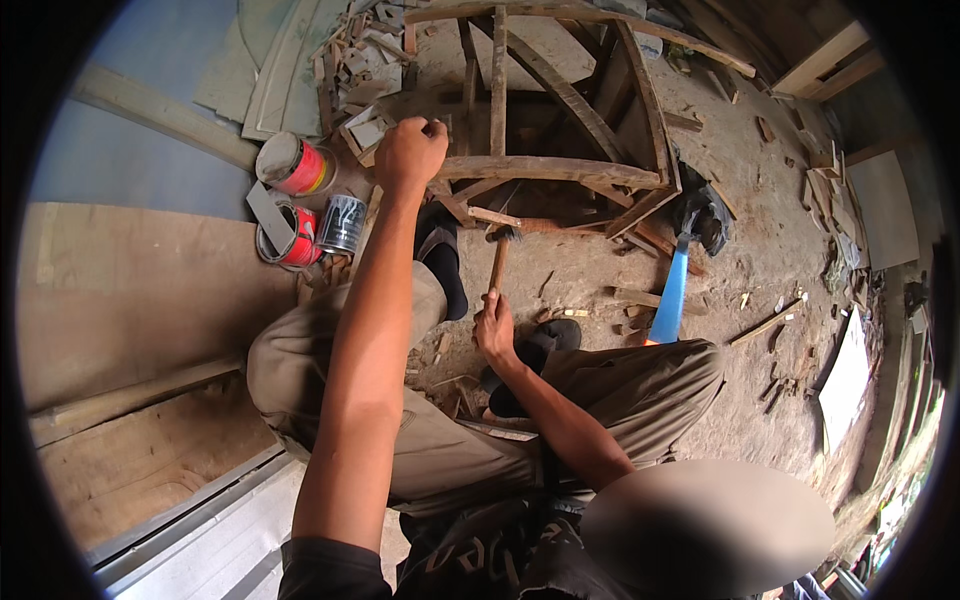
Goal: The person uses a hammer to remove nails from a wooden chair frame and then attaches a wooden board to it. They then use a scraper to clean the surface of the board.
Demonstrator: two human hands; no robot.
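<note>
A wooden frame (pixel 555 170) of rails, posts and slanted braces stands on the floor in front of me. At its near left corner my left hand (pixel 412 152) is closed in a fist around the frame's end; the fingers' undersides are hidden. My right hand (pixel 494 325) grips a hammer (pixel 500 262) low on its wooden handle, between my bent legs. The dark hammer head is close to a short wooden strip (pixel 494 216) under the frame's front rail; whether they touch I cannot tell.
Red and dark paint cans (pixel 342 222) stand at the left, beside a wooden panel (pixel 150 300). A blue tapered tool (pixel 672 295) with a black end lies right of the frame. Wood offcuts (pixel 370 50) are heaped at the far left; scraps litter the dirt floor (pixel 740 300).
</note>
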